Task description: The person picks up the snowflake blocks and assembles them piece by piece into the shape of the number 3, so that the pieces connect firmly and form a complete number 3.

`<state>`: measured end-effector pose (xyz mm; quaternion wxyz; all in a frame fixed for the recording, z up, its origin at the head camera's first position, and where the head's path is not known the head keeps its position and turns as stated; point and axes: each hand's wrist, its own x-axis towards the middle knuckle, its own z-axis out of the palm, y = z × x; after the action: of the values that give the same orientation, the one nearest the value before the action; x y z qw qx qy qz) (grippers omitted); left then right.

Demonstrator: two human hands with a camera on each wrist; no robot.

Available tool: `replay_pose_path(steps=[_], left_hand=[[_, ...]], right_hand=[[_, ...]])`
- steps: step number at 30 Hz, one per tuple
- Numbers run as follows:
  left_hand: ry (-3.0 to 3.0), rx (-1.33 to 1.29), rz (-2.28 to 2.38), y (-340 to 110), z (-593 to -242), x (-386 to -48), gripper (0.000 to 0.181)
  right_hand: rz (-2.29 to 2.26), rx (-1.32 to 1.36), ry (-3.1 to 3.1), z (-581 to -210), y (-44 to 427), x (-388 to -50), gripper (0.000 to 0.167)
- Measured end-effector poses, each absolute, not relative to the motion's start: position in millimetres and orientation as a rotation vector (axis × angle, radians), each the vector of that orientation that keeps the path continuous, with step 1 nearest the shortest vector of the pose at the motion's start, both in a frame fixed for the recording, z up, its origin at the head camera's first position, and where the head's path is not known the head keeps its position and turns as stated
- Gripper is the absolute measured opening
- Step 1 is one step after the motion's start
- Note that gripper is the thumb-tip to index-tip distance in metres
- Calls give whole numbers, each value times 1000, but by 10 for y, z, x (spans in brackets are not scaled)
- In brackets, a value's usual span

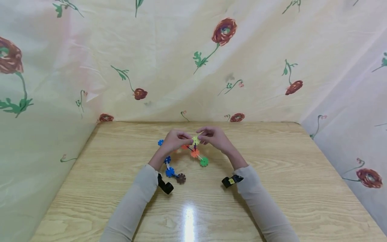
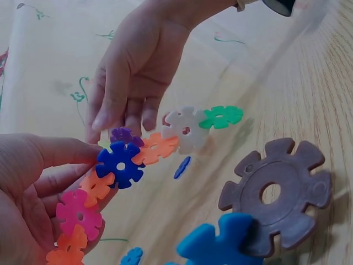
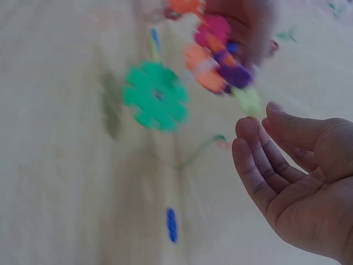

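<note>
My left hand (image 1: 173, 140) pinches a chain of flower-shaped notched plastic discs between thumb and fingers, near a dark blue disc (image 2: 120, 165). Pink (image 2: 80, 215), purple (image 2: 124, 136) and orange discs adjoin it. One branch runs through a white disc (image 2: 186, 130) to a green disc (image 1: 204, 161). Another trails below the left wrist, with blue discs (image 1: 170, 172) and a brown disc (image 1: 181, 178) at its end. A yellow-green disc (image 3: 248, 102) sticks out towards my right hand (image 3: 298, 182). The right fingers are relaxed, just short of that disc, holding nothing.
A wood-grain table (image 1: 302, 188) lies under both hands. Flower-printed cloth (image 1: 169, 67) hangs behind it and at both sides. Black wrist cameras (image 1: 232, 181) are strapped to both wrists. A small blue piece (image 3: 172, 225) appears edge-on in the right wrist view.
</note>
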<state>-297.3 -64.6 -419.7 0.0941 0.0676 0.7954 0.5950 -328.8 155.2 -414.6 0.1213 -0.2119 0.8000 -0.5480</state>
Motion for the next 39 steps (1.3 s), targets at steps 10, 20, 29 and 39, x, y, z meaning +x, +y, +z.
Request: replay_pose_path(steps=[10,20,29,39], left_hand=[[2244,261,1795,-703,-4242,-3017,16],[2231,300,1780,-739,-4235,-3021,17],[2226,321,1775,-730,-4231,-3003,18],[2228,317,1762,-743,-4232,-3000,18]], right_hand=[[-1374,-621,2563,-4054,1923,-3547,28],[-1048,-731,2639,-4272,1994,-3759,26],[-943,-627,2624,-4361,1958,-3801,34],[-929,-635,2663,-4390,1889,-3794,24]])
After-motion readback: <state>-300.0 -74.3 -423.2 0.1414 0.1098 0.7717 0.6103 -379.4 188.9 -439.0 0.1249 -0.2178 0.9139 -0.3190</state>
